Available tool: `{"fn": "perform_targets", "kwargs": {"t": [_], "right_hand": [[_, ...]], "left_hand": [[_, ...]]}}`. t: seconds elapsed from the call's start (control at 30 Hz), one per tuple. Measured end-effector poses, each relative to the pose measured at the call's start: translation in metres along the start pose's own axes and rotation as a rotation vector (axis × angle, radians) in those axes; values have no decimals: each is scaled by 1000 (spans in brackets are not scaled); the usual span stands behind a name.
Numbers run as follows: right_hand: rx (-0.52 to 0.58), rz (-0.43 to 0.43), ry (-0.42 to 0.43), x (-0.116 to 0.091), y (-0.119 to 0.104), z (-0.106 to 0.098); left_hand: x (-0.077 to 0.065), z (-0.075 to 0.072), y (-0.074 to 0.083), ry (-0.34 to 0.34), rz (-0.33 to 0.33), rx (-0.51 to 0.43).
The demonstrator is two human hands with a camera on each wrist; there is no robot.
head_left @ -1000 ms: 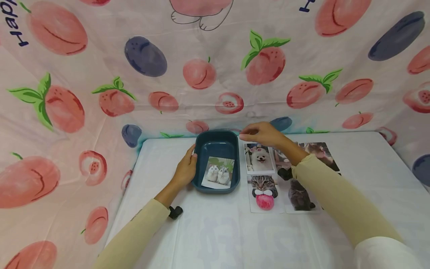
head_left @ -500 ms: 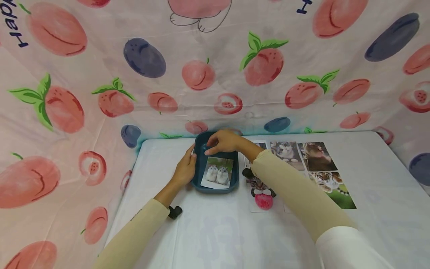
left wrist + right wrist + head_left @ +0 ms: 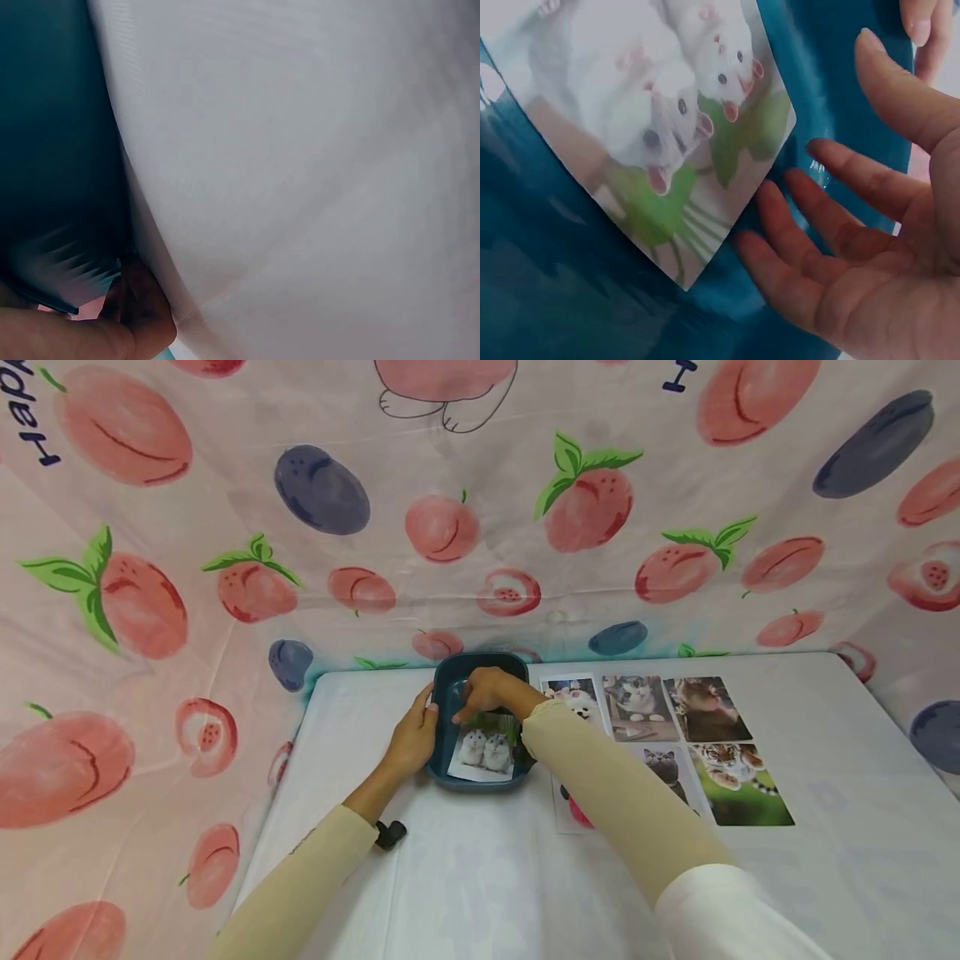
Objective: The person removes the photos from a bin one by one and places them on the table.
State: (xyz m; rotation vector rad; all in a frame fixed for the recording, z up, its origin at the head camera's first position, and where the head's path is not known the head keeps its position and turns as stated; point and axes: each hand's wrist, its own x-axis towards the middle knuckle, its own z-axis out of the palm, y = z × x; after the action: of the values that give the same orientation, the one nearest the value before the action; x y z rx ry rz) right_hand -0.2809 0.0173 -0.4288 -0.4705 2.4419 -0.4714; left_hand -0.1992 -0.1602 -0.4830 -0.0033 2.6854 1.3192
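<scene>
A dark blue tray (image 3: 480, 787) stands near the back of the white table. My left hand (image 3: 412, 735) grips its left wall, thumb at the rim; the left wrist view shows the curled fingers (image 3: 146, 307) against the tray. Inside the tray lies a photo card (image 3: 485, 752) of two white hamsters, set toward the front. My right hand (image 3: 486, 689) reaches into the tray behind that card. Seen from the right wrist, its fingers (image 3: 832, 232) are loosely extended, tips at the edge of the hamster card (image 3: 667, 150), holding nothing.
Right of the tray, photo cards lie in two rows: a white dog (image 3: 581, 697), a grey-and-white cat (image 3: 637, 702), a dark brown picture (image 3: 707, 706), a grey cat (image 3: 663, 766), a tiger cub (image 3: 738, 785). My right sleeve (image 3: 622, 802) covers part of them. A fruit-print cloth (image 3: 442, 610) hangs behind.
My right hand has moved left from above the dog card and down into the tray by the hamster card. The left hand keeps its grip on the tray.
</scene>
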Motion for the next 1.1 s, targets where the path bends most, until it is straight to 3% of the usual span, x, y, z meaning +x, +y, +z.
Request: {"fn": "perform_targets", "kwargs": {"t": [0.2, 0.4, 0.67, 0.83, 0.97, 1.1], "right_hand": [[77, 67, -66, 1, 0, 2], [-62, -75, -57, -7, 0, 0], [-89, -210, -97, -21, 3, -6], [-126, -340, -122, -28, 13, -5], [-152, -408, -55, -33, 22, -2], [-67, -409, 67, -40, 35, 0]], "left_hand": [[0, 1, 0, -1, 4, -4], [2, 2, -2, 11, 13, -1], [2, 0, -4, -2, 9, 3], [3, 0, -4, -9, 2, 8], [3, 1, -4, -6, 3, 10], [3, 2, -4, 5, 6, 14]]}}
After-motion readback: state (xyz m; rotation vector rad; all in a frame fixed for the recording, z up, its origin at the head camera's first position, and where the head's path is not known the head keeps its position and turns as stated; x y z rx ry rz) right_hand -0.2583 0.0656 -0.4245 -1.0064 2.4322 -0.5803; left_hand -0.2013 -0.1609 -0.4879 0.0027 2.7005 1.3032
